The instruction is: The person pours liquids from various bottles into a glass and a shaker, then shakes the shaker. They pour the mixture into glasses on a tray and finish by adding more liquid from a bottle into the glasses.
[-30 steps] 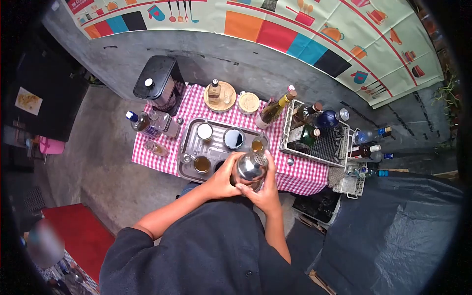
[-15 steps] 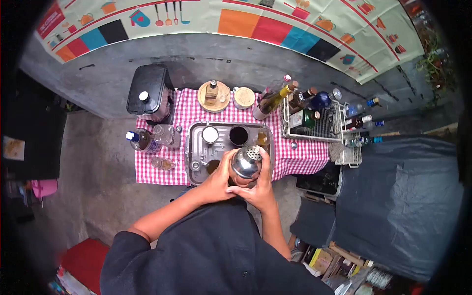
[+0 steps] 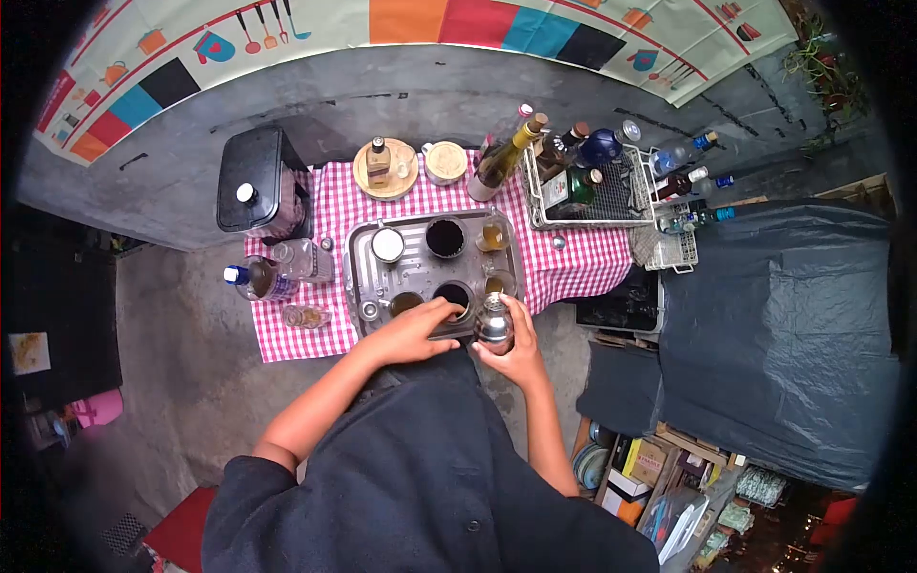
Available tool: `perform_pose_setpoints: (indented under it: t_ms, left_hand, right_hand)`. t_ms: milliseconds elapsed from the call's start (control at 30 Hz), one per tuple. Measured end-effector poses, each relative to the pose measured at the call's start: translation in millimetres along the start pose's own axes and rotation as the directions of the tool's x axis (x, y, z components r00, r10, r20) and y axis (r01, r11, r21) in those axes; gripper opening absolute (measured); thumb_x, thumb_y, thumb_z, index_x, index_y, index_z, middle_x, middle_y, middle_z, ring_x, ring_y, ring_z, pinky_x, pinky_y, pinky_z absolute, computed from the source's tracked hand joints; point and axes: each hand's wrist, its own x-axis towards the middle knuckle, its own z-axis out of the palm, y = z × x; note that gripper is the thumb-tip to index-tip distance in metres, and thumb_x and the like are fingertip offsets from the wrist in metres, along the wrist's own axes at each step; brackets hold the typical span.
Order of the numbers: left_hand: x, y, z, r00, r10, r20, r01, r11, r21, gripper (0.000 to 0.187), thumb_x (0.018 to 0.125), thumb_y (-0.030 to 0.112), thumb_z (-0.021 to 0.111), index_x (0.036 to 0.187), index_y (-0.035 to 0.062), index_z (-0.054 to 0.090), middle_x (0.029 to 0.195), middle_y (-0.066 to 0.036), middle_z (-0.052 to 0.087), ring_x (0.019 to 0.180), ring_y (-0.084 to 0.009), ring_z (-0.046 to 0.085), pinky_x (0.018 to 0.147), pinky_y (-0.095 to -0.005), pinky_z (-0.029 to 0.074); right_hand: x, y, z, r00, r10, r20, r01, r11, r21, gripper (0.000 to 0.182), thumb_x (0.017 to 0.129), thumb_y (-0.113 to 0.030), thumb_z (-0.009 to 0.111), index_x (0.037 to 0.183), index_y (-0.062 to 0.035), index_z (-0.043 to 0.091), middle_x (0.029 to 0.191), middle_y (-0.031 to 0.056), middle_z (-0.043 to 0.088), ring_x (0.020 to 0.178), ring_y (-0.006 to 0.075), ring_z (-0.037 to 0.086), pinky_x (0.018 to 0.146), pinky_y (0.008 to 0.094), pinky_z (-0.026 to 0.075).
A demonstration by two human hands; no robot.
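Observation:
My right hand (image 3: pixel 521 358) is closed around the metal cocktail shaker (image 3: pixel 494 329) at the tray's near right corner. The shaker's narrow top points away from me and overlaps a glass of amber liquid (image 3: pixel 499 283). My left hand (image 3: pixel 411 334) is off the shaker, its thumb apart from the fingers. Its fingertips overlap the near rim of a dark-filled glass (image 3: pixel 452 296), and a brownish-filled glass (image 3: pixel 405 304) sits just beyond the wrist. All stand in or over the metal tray (image 3: pixel 358 272).
Farther back on the tray are a white-filled cup (image 3: pixel 388 244), another dark-filled glass (image 3: pixel 446 236) and an amber glass (image 3: pixel 493 233). A wire basket (image 3: pixel 583 218) of bottles stands right; a tall bottle (image 3: pixel 499 167) is beside it. Bottles (image 3: pixel 260 278) and a black bin (image 3: pixel 256 181) stand left.
My left hand has let go of the shaker and moved left to the dark-filled glass. The right hand keeps the shaker, now lower and closer to the tray. The camera view has shifted.

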Motion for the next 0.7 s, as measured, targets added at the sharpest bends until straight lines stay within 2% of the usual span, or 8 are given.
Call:
perform_pose_setpoints:
  t_ms: [100, 133, 233, 300, 433, 533, 667, 700]
  left_hand:
    - [13.8, -17.5, 10.9, 0.998, 0.009, -0.066, -0.001, 0.993, 0.116, 0.052, 0.082, 0.019, 0.071, 0.128, 0.0033, 0.051, 0.116, -0.016, 0.056, 0.112, -0.0313, 0.057, 0.098, -0.0401, 0.044]
    - [18.4, -22.3, 14.3, 0.997, 0.013, -0.079, 0.002, 0.982, 0.19, 0.051, 0.082, 0.018, 0.07, 0.127, 0.0031, 0.051, 0.117, -0.016, 0.054, 0.116, -0.0327, 0.053, 0.1, -0.0409, 0.042]
    - [31.3, -32.8, 25.0, 0.993, -0.024, -0.117, 0.058, 0.954, 0.295, 0.055, 0.079, 0.017, 0.072, 0.128, 0.0028, 0.05, 0.122, -0.017, 0.051, 0.12, -0.0343, 0.048, 0.103, -0.0412, 0.04]
    - [38.5, -38.4, 33.2, 0.975, -0.111, -0.193, 0.173, 0.923, 0.344, 0.066, 0.075, 0.017, 0.077, 0.132, 0.0028, 0.046, 0.13, -0.019, 0.046, 0.126, -0.0361, 0.043, 0.105, -0.0429, 0.037]
    - [45.5, -46.8, 53.0, 0.936, -0.173, -0.305, 0.276, 0.899, 0.339, 0.082, 0.069, 0.019, 0.081, 0.138, 0.0027, 0.039, 0.143, -0.022, 0.037, 0.134, -0.0383, 0.036, 0.107, -0.047, 0.033]
    - [48.2, -46.1, 63.6, 0.901, -0.233, -0.367, 0.357, 0.878, 0.32, 0.084, 0.069, 0.019, 0.081, 0.139, 0.002, 0.038, 0.145, -0.022, 0.036, 0.136, -0.0377, 0.035, 0.109, -0.0496, 0.031]
    - [51.4, -42.8, 77.2, 0.855, -0.295, -0.427, 0.443, 0.843, 0.305, 0.087, 0.069, 0.019, 0.081, 0.141, 0.0019, 0.036, 0.148, -0.022, 0.033, 0.14, -0.037, 0.031, 0.113, -0.0527, 0.025]
    - [52.7, -42.2, 80.0, 0.853, -0.303, -0.426, 0.449, 0.841, 0.301, 0.088, 0.069, 0.018, 0.081, 0.142, 0.002, 0.035, 0.149, -0.022, 0.032, 0.141, -0.0367, 0.029, 0.114, -0.0539, 0.022]
  right_hand:
    - [-2.5, 32.7, -19.5, 0.997, 0.028, 0.079, -0.025, 0.999, -0.032, 0.088, 0.063, -0.015, 0.084, 0.139, -0.009, 0.041, 0.128, 0.0158, 0.051, 0.117, 0.0323, 0.055, 0.097, 0.0402, 0.047]
    - [-1.9, 42.7, -25.8, 0.988, 0.06, 0.143, -0.051, 0.997, -0.061, 0.088, 0.064, -0.016, 0.084, 0.14, -0.0099, 0.041, 0.127, 0.0163, 0.052, 0.116, 0.0331, 0.055, 0.096, 0.0405, 0.047]
    - [4.4, 65.2, -42.3, 0.96, 0.113, 0.257, -0.087, 0.99, -0.111, 0.089, 0.065, -0.019, 0.083, 0.143, -0.0139, 0.04, 0.128, 0.0165, 0.053, 0.116, 0.0352, 0.056, 0.096, 0.0418, 0.047]
    - [10.9, 83.5, -49.3, 0.935, 0.13, 0.331, -0.076, 0.983, -0.169, 0.094, 0.066, -0.026, 0.082, 0.147, -0.0184, 0.036, 0.125, 0.0168, 0.054, 0.112, 0.0367, 0.057, 0.094, 0.0426, 0.048]
    - [25.7, 115.2, -56.5, 0.91, 0.034, 0.412, 0.021, 0.992, -0.127, 0.096, 0.067, -0.028, 0.082, 0.15, -0.022, 0.033, 0.114, 0.0177, 0.055, 0.1, 0.0378, 0.059, 0.089, 0.0428, 0.048]
    - [37.6, 123.1, -61.6, 0.856, 0.08, 0.511, -0.011, 0.991, -0.136, 0.096, 0.067, -0.03, 0.081, 0.15, -0.0235, 0.033, 0.111, 0.0178, 0.056, 0.098, 0.0379, 0.059, 0.088, 0.0432, 0.048]
    - [52.3, 131.5, -66.8, 0.825, -0.005, 0.565, 0.087, 0.989, -0.119, 0.094, 0.068, -0.031, 0.08, 0.149, -0.025, 0.035, 0.108, 0.0169, 0.057, 0.097, 0.0361, 0.06, 0.086, 0.0423, 0.049]
    - [56.0, 127.3, -70.1, 0.81, 0.023, 0.585, 0.065, 0.99, -0.129, 0.093, 0.068, -0.031, 0.08, 0.149, -0.0251, 0.036, 0.109, 0.0161, 0.058, 0.097, 0.0354, 0.061, 0.086, 0.0417, 0.049]
